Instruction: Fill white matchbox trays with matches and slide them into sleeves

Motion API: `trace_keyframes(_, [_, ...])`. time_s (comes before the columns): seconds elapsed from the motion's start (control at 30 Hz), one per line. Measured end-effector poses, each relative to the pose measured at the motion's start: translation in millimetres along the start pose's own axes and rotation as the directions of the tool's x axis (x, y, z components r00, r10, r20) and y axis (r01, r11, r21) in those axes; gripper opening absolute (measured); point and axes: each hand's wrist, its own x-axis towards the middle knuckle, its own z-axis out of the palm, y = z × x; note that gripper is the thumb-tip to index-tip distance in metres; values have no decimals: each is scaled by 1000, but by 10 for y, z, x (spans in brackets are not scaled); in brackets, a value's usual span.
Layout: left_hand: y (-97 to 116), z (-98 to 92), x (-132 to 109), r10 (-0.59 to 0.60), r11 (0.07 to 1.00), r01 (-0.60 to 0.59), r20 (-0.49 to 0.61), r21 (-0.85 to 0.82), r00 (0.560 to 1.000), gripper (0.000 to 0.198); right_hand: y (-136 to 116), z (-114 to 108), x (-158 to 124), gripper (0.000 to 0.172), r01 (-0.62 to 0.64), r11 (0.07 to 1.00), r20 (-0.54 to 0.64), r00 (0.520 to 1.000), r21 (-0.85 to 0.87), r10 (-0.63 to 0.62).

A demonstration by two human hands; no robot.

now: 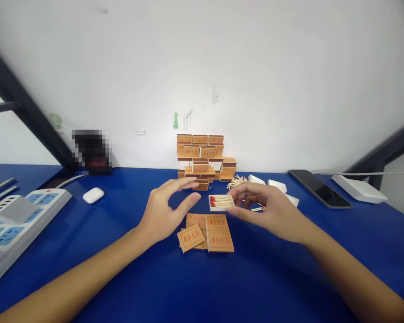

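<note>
My right hand (261, 202) pinches the right end of a white matchbox tray (221, 209), which holds red-tipped matches (221, 200) lying lengthwise. To the left of the tray, my left hand (168, 204) is empty, its thumb and fingers apart. Below both hands, several orange matchboxes with red print (219, 240) lie flat on the blue table. A tilted matchbox (191, 237) rests on top of others at the left of that group. Behind the hands, against the wall, stands a stack of matchboxes (200, 154).
Loose matches (236, 181) lie in a pile right of the stack, near several white trays (276, 185). A black phone (319, 188) and a white box-shaped device (359, 188) are at the right. On the left are a power strip (50, 204) and a white earbud case (93, 195).
</note>
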Motion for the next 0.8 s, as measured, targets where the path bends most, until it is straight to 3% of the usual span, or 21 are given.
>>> trace_keyframes(0.07, [-30,15,147,88,985,-86,-8,148,996,22,115,-246,21,38,-79,997,-40,996,-18,78])
trace_keyframes(0.1, [-40,34,233,168,949,-175,49,264,985,21,185,-373,31,43,-124,992,-70,990,-24,122])
trace_keyframes(0.17, [-36,110,421,247,774,-363,279,519,928,18,327,-605,49,50,-157,986,-206,968,-56,142])
trace_keyframes(0.27, [42,345,715,249,685,-442,384,579,889,15,492,-823,70,51,-152,982,-396,913,-113,96])
trace_keyframes(0.33, [127,561,898,261,628,-496,439,600,860,15,560,-870,80,50,-144,983,-433,898,-113,82])
trace_keyframes(0.43, [238,880,1114,271,551,-562,504,617,820,18,635,-848,94,48,-126,984,-404,913,-123,66])
trace_keyframes(0.53, [269,1097,1226,251,507,-600,560,619,790,17,704,-808,108,43,-114,983,-397,917,-143,49])
trace_keyframes(0.8, [193,1283,1239,223,504,-605,585,616,780,23,736,-814,103,39,-112,979,-390,920,-173,37])
